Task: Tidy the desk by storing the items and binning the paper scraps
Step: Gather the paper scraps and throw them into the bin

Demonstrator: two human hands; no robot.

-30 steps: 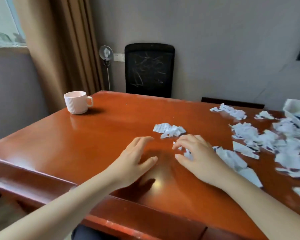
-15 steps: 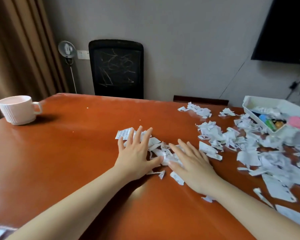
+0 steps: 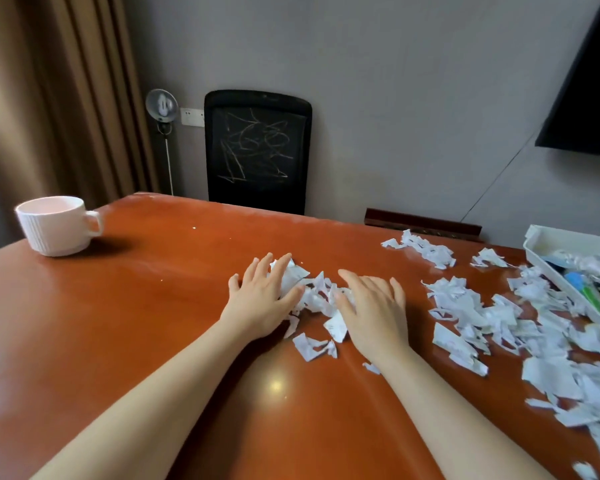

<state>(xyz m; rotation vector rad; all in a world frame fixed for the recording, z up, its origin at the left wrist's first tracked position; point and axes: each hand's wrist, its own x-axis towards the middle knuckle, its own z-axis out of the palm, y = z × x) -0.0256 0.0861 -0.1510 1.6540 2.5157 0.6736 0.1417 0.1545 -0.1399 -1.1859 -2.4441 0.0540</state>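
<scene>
**Herding the scraps into one heap**

Our left hand [image 3: 261, 299] and right hand [image 3: 373, 308] lie flat on the desk [image 3: 118, 323], fingers spread and almost straight, gripping nothing. Between the two sets of fingertips sits a small heap of paper scraps [image 3: 314, 296], touching both hands; a few stray pieces lie just behind the right thumb. A far larger spread of scraps [image 3: 471, 313] lies well beyond the right hand's little finger, running up to the white tray [image 3: 548, 241]. The mug [image 3: 58, 225] stands well apart, past the left hand's outer edge.

These scraps look feather-light, limp and slippery on the polished wood, so we judge pinching single bits would be slow; better to press the palms inward, bunch the heap, then scoop under it from both sides.

Against half a second ago, the hands sit closer around the heap, which looks more bunched, and the view has swung slightly left.
</scene>
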